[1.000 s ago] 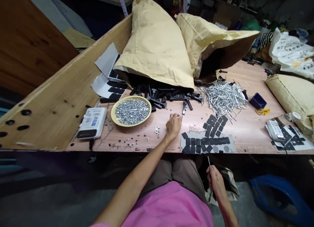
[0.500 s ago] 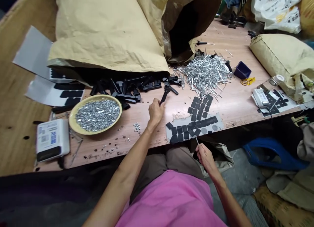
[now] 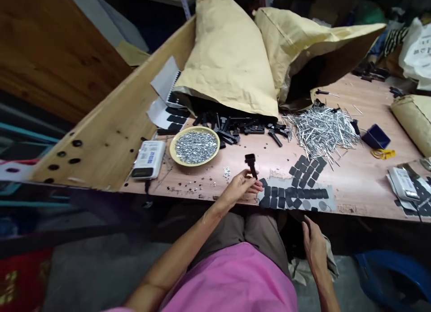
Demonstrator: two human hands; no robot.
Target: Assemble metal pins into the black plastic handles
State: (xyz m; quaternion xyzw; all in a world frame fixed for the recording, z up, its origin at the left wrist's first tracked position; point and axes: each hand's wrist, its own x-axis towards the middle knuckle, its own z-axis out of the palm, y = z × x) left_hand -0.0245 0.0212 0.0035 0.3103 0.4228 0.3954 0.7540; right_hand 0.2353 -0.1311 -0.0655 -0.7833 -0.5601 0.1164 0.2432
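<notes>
The left hand (image 3: 239, 189) is pinching one black plastic piece (image 3: 251, 164) by its lower end. The piece is standing nearly upright above the fingertips (image 3: 255, 184), with its broader head pointing away from the person. The hand is hovering just over the near edge of the table (image 3: 357, 186). The right hand (image 3: 313, 245) is hanging lower, under the table edge and beside the lap. Its fingers are lying loose and stretched, and nothing is showing between them.

Judging from how things are lying, one piece is out of the pile and in hand, and nothing is showing fitted to it. The pile of black pieces (image 3: 232, 127) is spilling from the mouth of a paper sack (image 3: 232, 60), well beyond the left fingertips, and it is looking large. The heap of metal pins (image 3: 319, 130) is sitting farther out and to the right of those fingertips, also looking full.

A sheet of black pads (image 3: 296, 197) is lying just to the right of the left fingers, almost touching them, and directly beyond the right hand's fingers. Many pads are sitting on it, with a few bare spots among them. A yellow dish (image 3: 172, 150) heaped with small silver bits is resting beyond and to the left of the left fingers. A few loose bits (image 3: 226, 172) are lying scattered just beyond the left hand.
</notes>
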